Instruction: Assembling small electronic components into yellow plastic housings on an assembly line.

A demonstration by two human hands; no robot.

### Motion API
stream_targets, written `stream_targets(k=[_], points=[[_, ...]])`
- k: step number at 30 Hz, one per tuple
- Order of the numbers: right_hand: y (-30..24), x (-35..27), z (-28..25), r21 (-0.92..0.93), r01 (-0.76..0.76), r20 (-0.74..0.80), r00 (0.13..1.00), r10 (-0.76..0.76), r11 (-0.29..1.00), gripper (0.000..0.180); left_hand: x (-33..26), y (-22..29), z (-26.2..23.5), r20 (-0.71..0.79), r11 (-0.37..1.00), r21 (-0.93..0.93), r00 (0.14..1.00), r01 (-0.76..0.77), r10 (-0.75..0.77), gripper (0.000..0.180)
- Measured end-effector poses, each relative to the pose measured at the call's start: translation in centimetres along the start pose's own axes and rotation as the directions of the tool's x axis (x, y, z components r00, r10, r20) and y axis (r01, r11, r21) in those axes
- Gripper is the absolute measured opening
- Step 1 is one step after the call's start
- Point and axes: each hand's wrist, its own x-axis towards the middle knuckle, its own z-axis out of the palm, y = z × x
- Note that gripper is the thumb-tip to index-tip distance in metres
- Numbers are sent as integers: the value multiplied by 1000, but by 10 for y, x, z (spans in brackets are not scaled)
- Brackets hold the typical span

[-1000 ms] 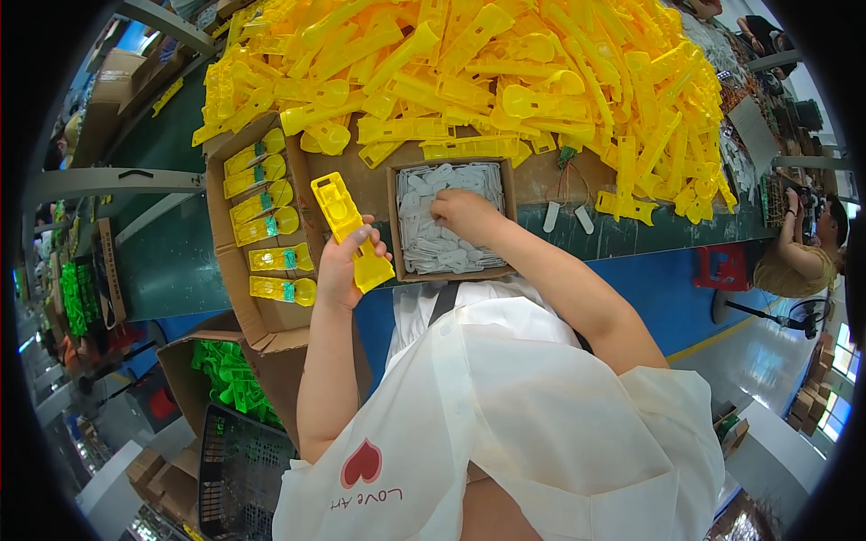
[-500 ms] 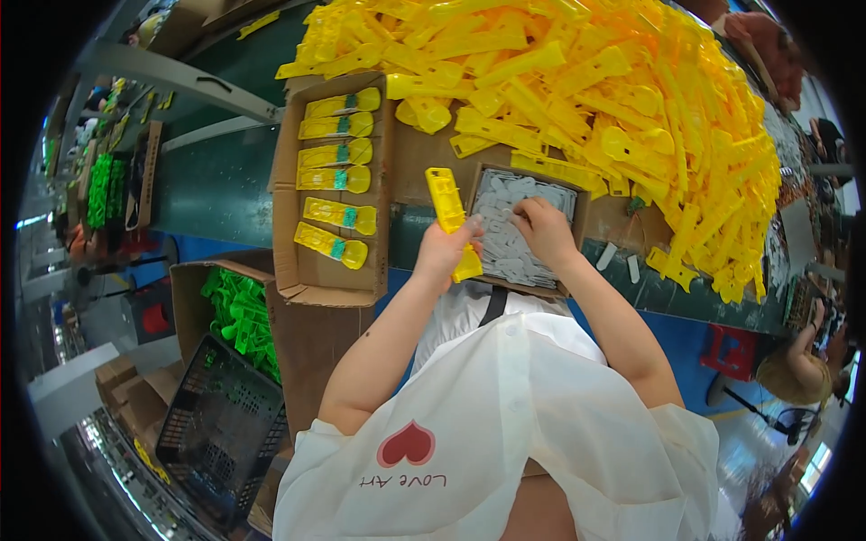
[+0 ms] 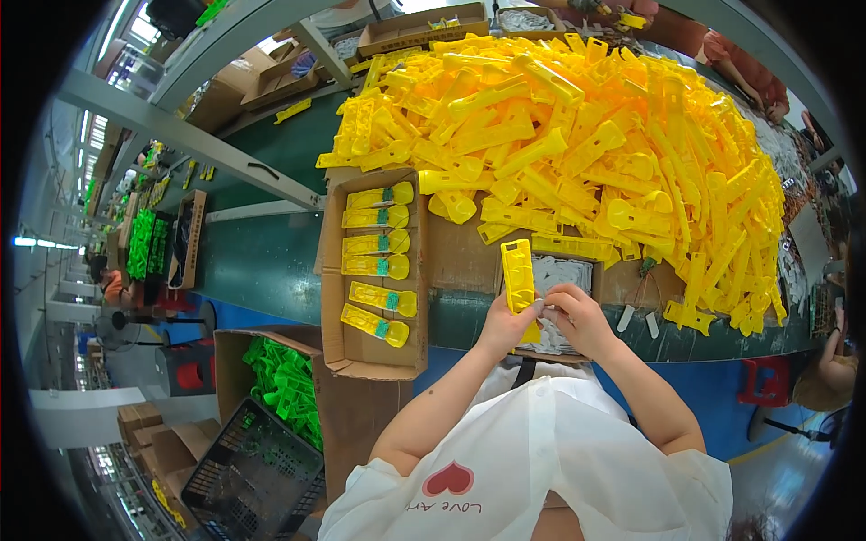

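My left hand (image 3: 508, 326) grips a long yellow plastic part (image 3: 518, 273), holding it upright with its top end pointing away from me. Close beside it, my right hand (image 3: 580, 321) has its fingertips pinched together by the left thumb; whatever lies between them is too small to make out. Under both hands sits a small box filled with flat grey pieces (image 3: 561, 270), partly covered by them. To the left, a shallow cardboard tray (image 3: 332, 298) holds several yellow parts (image 3: 379, 216), each with a small green piece on it.
A large heap of loose yellow parts (image 3: 559, 135) spreads across the green table (image 3: 262, 248). Two small white pieces on wires (image 3: 639, 320) lie right of the grey pieces. Lower left are a carton of green parts (image 3: 284, 383) and a black crate (image 3: 248, 473). Other people's arms show at the far edge.
My right hand has come away from the grey pieces and now meets my left hand at the yellow part. The whole view has tilted, showing more of the table's far side.
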Motion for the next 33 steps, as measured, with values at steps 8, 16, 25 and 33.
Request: stream_targets(k=[8,16,25,33], points=[[3,12,-15,157,-477,225,870,439,865,15,5,14,-11,4,996,-42,997,83,-83,27],[-33,26,-10,593,-655,360,735,574,467,17,8,22,-8,220,951,-185,953,249,-207,70],[-29,10,1,649,-633,412,759,503,423,16,-2,30,1,180,975,-38,962,217,-207,74],[-27,10,13,642,-662,319,690,649,388,18,3,-1,-7,117,963,169,965,211,-232,72]])
